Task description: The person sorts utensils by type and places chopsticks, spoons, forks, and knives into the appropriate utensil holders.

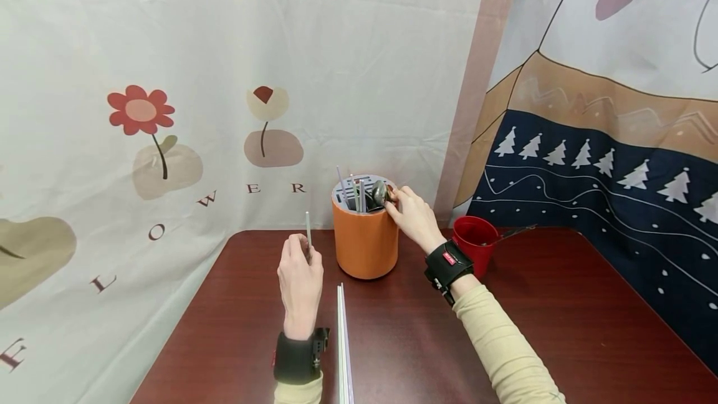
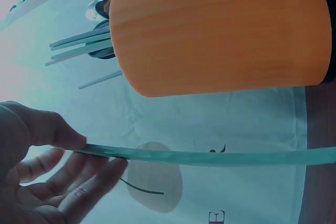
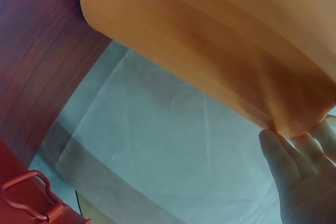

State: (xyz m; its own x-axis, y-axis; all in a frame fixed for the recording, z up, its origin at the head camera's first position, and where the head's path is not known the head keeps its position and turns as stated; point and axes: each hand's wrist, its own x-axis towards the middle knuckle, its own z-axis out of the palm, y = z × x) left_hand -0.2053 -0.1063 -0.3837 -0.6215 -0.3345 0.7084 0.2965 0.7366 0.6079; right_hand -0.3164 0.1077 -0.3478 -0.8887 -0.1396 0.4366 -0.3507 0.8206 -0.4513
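Observation:
My left hand (image 1: 301,279) pinches a thin pale green chopstick (image 2: 226,158) between thumb and fingertips, left of the orange utensil holder (image 1: 366,245). The chopstick juts past the fingers in the head view. At the holder's right side, my right hand (image 1: 414,216) grips the top rim, thumb on the outer wall in the right wrist view. A metal spoon (image 1: 379,192) stands beside those fingers, bowl up. Several chopsticks (image 1: 361,196) and a dark utensil poke up through the slotted grey top (image 1: 373,180). More pale chopsticks (image 1: 343,348) lie lengthwise on the table, right of my left hand.
A red cup (image 1: 474,239) with a wire handle (image 3: 26,187) stands behind my right wrist, a metal utensil (image 1: 516,232) leaning out of it. The brown table (image 1: 561,329) ends against a printed cloth backdrop (image 1: 364,67) on the far and right sides.

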